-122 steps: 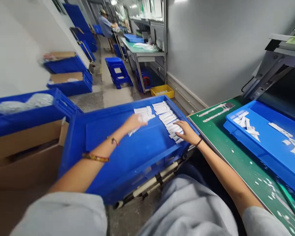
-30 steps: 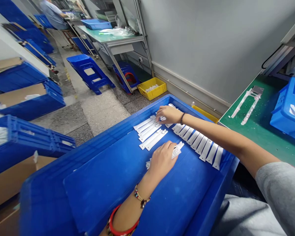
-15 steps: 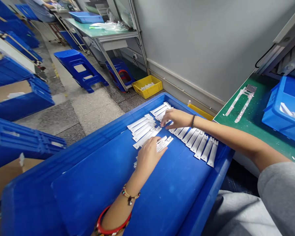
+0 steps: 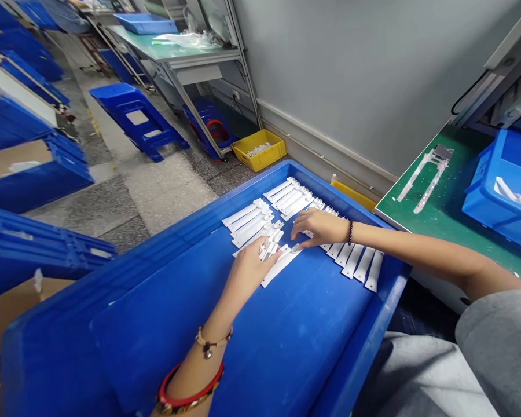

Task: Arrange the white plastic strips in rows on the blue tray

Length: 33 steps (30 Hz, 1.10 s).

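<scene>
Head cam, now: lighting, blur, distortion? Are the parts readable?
Head view: white strips bright, outlines readable, fine end details not; blue tray shows faint sheen; grey wall darkens rightward; crates at far upper left soft; wide-angle stretch likely toward edges.

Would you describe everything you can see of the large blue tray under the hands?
The large blue tray is rectangular, apparently hard plastic, with a raised rim and scuffs on its flat floor. White strips rest in rows towards its far end. The left hand and right hand are over it; what supports it is hidden.
</scene>
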Available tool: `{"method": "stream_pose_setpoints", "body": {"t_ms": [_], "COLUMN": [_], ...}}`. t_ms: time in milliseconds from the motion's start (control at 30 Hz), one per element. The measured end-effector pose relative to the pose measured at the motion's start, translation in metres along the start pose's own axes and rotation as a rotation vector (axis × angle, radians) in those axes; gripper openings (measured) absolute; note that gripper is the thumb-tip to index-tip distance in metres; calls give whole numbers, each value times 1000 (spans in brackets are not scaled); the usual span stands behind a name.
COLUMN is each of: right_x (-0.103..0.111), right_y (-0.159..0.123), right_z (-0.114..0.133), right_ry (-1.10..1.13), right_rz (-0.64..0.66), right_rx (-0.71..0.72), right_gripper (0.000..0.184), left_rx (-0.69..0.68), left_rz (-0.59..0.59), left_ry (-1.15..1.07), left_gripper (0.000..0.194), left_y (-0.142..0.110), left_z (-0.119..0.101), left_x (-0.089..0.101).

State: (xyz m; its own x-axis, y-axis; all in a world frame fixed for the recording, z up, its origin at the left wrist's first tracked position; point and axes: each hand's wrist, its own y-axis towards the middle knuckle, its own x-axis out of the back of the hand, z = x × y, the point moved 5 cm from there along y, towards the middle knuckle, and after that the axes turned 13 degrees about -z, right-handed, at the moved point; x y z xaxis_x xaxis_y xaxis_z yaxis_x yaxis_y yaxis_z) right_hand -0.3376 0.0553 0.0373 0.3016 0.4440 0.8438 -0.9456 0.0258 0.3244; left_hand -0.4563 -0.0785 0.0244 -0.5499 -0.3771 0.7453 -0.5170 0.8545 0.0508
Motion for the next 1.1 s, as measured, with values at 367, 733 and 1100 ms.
{"method": "stream_pose_setpoints", "body": {"t_ms": [367,733,1100], "right_x": [-14,-18,-13], "right_y": [3,-2,2], "right_z": [8,18,10], "right_ry": [4,85,-107], "right_rz": [-50,26,91], "right_rx": [-48,106,216], "right_gripper": [8,16,30], "left_rx": [-101,-552,-494], "left_rz": [-219,501,474], "left_ry": [186,333,300], "left_gripper": [28,14,15], "left_y": [-7,-69,-64], "left_z": [-16,-65,-62], "left_x": [17,-38,-43]}}
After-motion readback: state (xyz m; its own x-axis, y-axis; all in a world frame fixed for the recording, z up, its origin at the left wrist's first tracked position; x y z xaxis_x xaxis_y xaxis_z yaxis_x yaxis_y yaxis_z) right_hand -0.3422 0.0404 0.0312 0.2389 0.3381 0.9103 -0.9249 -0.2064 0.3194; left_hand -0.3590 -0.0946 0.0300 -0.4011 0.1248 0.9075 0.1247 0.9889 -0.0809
